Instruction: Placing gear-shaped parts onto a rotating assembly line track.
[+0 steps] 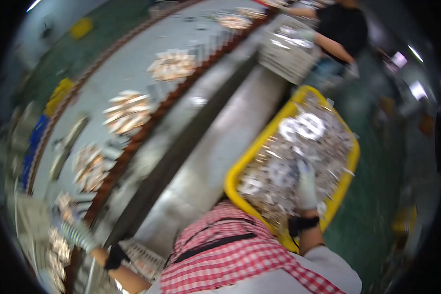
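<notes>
My left hand (77,234), in a white knitted glove with a dark wrist band, reaches over the near end of the belt. It is at a pile of pale brown-and-white pieces (60,245). Blur hides its fingers and whether they grip any of them. Down in a yellow crate (235,188) is my right hand (306,183), gloved and banded the same way. Small clear plastic packets (279,171) fill that crate around it. The fingers are smeared and partly sunk among the packets, so their hold cannot be made out.
A grey conveyor belt (117,73) with a reddish-brown toothed edge carries several piles of pieces (128,111). A metal trough (215,142) runs beside it. Ahead, a person in a dark top (345,27) works over a pale crate (286,61). A light basket (142,259) sits by my left forearm.
</notes>
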The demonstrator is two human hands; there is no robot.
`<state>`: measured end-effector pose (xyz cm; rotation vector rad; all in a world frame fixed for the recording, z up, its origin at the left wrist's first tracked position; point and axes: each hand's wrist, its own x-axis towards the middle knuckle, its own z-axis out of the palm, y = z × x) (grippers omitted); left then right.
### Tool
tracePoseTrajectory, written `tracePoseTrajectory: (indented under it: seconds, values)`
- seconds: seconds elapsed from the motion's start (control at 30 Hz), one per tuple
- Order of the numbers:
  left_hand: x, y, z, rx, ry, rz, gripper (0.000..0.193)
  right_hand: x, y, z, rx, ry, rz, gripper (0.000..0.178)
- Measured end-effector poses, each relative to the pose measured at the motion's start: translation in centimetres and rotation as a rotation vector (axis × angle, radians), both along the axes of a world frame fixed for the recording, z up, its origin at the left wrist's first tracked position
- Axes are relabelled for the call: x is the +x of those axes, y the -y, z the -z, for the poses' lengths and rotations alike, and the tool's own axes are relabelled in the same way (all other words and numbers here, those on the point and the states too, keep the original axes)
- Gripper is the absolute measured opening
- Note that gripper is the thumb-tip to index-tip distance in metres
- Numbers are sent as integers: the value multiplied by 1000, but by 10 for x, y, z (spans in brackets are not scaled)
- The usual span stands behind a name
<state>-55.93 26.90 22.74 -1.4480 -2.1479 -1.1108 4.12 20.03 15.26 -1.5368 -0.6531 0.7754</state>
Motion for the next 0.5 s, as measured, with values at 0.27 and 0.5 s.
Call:
tracePoseTrajectory:
  seconds: [0.27,0.5]
  values:
    - [73,-13,30,-79,509,507,34,46,-23,90,-427,648,-155,37]
    - [164,-30,5,-287,134,1010,29,33,-36,113,-623,885,-244,27]
